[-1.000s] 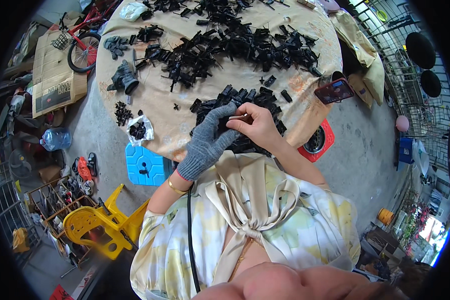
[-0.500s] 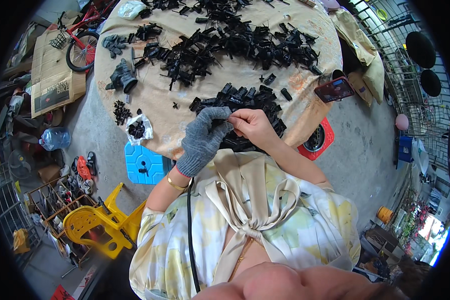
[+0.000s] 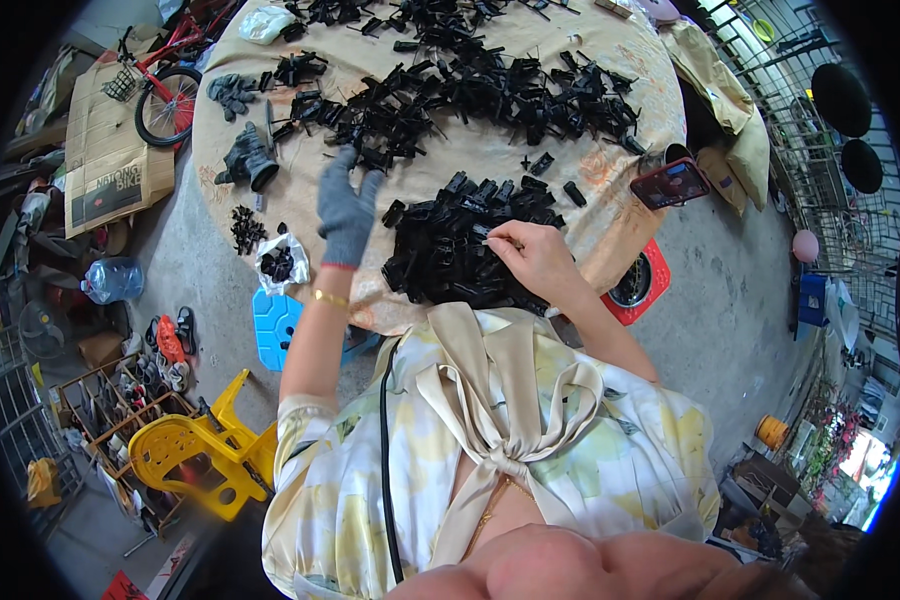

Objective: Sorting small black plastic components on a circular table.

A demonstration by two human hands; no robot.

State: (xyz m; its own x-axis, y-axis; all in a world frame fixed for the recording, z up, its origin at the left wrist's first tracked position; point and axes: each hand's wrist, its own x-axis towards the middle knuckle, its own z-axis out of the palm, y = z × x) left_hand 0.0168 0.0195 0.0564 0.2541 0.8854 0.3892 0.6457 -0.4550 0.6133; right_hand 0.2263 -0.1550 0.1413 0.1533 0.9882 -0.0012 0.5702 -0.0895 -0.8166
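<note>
My left hand [image 3: 348, 208], in a grey knitted glove, reaches forward over the cloth-covered table [image 3: 300, 215]. Its thumb and fingers are apart, and the fingertips meet the near edge of the far pile of black plastic parts with thin prongs [image 3: 420, 95]. My bare right hand [image 3: 536, 258] is above the nearer heap of black plastic pieces [image 3: 435, 240]. Its thumb and forefinger are pinched together; a tiny pale bit shows at their tips, too small to name. To the left lie a white bag of small black pieces [image 3: 295, 275] and a loose cluster of small black pieces [image 3: 247, 230].
Two dark grey gloves [image 3: 250, 160] rest at the table's left, beside a knife-like blade [image 3: 269, 118]. A phone [image 3: 670, 182] leans at the right edge. Around the table stand a blue stool [image 3: 273, 325], a red stool [image 3: 653, 290] and a yellow chair [image 3: 195, 450].
My left hand has left my right hand and moved forward to the far pile, its fingers parting. My right hand has shifted slightly right and down, over the near heap.
</note>
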